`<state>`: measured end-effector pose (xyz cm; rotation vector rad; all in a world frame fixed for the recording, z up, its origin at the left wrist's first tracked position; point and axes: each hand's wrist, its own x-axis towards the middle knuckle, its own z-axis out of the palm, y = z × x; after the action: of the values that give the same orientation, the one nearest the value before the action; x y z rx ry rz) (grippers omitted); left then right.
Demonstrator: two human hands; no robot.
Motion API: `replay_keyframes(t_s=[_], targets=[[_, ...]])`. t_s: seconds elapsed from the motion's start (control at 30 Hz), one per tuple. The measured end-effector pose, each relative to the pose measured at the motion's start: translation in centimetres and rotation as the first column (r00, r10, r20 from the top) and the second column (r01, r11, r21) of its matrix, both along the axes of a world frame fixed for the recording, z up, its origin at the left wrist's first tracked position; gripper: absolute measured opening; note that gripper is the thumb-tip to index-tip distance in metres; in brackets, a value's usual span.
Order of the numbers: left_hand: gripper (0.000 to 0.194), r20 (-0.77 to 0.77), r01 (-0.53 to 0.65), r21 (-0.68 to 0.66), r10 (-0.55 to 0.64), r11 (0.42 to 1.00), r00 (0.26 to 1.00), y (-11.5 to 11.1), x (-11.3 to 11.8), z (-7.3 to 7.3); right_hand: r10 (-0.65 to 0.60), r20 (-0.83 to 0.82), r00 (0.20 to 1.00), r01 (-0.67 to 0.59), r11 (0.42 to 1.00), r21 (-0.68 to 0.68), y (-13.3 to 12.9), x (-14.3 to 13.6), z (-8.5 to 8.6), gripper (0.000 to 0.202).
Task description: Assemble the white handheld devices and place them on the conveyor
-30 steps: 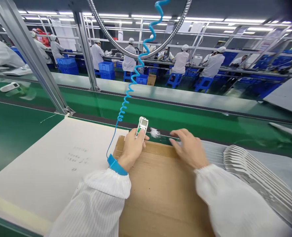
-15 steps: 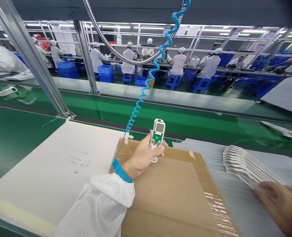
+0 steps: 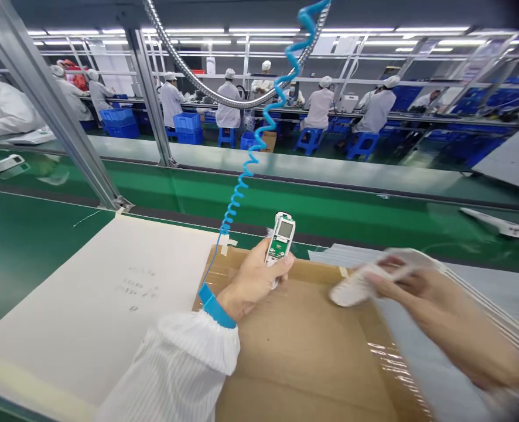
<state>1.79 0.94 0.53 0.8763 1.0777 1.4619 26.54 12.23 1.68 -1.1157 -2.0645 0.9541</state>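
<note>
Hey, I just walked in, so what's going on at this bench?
Someone wearing a blue wrist strap holds an open handheld device in their left grip, its small screen and green circuit board exposed. Their right grip, blurred, has a white plastic piece, apart from the device. Brown cardboard covers the work area before them, and more white pieces lie at the right, partly hidden.

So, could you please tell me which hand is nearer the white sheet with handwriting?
Left. The left hand is just past the white sheet's right edge, over the cardboard; the right hand is farther off, near the cardboard's right edge.
</note>
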Motion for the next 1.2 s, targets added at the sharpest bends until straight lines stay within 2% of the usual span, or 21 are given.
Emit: replay_keyframes(t_s=[0.07, 0.1, 0.17, 0.23, 0.3, 0.4, 0.47, 0.53, 0.6, 0.67, 0.77, 0.87, 1.07, 1.13, 1.2], targets=[[0.035, -0.071, -0.055, -0.008, 0.054, 0.998, 0.996, 0.2, 0.0, -0.5, 0.001, -0.253, 0.967, -0.084, 0.945, -0.316, -0.9, -5.1, -0.1, 0.035], [0.037, -0.114, -0.084, -0.011, 0.082, 0.996, 0.99, 0.3, 0.0, -0.8, -0.05, -0.369, 0.928, -0.113, 0.906, -0.407, -1.4, -7.4, -0.5, 0.042], [0.04, -0.199, -0.16, -0.039, 0.149, 0.986, 0.969, 0.5, -0.1, -1.3, -0.112, -0.546, 0.83, -0.219, 0.836, -0.503, -2.2, -10.7, -1.8, 0.053], [0.037, -0.249, -0.226, -0.102, 0.195, 0.969, 0.949, 0.6, -0.3, -1.4, -0.111, -0.64, 0.76, -0.315, 0.799, -0.513, -2.7, -12.1, -3.1, 0.059], [0.033, -0.222, -0.219, -0.178, 0.178, 0.959, 0.959, 0.7, -0.4, -1.1, -0.066, -0.679, 0.731, -0.386, 0.78, -0.492, -2.7, -12.0, -4.0, 0.059], [0.03, -0.152, -0.141, -0.255, 0.105, 0.957, 0.983, 0.7, -0.4, -0.5, -0.033, -0.699, 0.715, -0.427, 0.771, -0.473, -2.1, -10.5, -4.6, 0.053], [0.031, -0.217, -0.166, -0.274, 0.107, 0.947, 0.97, 0.8, -0.4, -0.5, -0.043, -0.696, 0.716, -0.414, 0.777, -0.474, -1.7, -9.6, -4.7, 0.051], [0.033, -0.375, -0.272, -0.247, 0.167, 0.93, 0.912, 0.9, -0.4, -0.9, -0.052, -0.697, 0.715, -0.406, 0.781, -0.474, -1.5, -9.2, -4.8, 0.052], [0.039, -0.533, -0.384, -0.162, 0.247, 0.909, 0.809, 1.0, -0.5, -1.3, -0.061, -0.701, 0.711, -0.403, 0.781, -0.477, -1.4, -9.2, -4.9, 0.052], [0.039, -0.618, -0.413, -0.055, 0.294, 0.909, 0.729, 0.9, -0.6, -1.5, -0.068, -0.696, 0.714, -0.394, 0.784, -0.48, -1.4, -9.3, -5.0, 0.049], [0.032, -0.637, -0.306, 0.054, 0.269, 0.95, 0.722, 0.7, -0.3, -1.4, -0.051, -0.681, 0.73, -0.382, 0.796, -0.47, -1.3, -9.5, -5.2, 0.045], [0.033, -0.652, -0.192, 0.056, 0.181, 0.98, 0.737, 0.5, 0.3, -1.3, -0.011, -0.676, 0.737, -0.386, 0.813, -0.435, -1.3, -9.5, -5.3, 0.047], [0.034, -0.654, -0.171, 0.03, 0.149, 0.985, 0.742, 0.3, 1.5, -0.8, -0.038, -0.668, 0.744, -0.343, 0.835, -0.43, -1.6, -9.7, -4.8, 0.05], [0.035, -0.705, -0.149, 0.065, 0.151, 0.987, 0.693, 0.1, 2.0, -0.7, -0.105, -0.704, 0.703, -0.349, 0.811, -0.47, -1.8, -9.8, -4.4, 0.049], [0.038, -0.781, -0.107, 0.076, 0.126, 0.991, 0.612, -0.1, 2.7, -0.8, -0.212, -0.744, 0.633, -0.399, 0.735, -0.549, -1.9, -9.9, -3.9, 0.047]])
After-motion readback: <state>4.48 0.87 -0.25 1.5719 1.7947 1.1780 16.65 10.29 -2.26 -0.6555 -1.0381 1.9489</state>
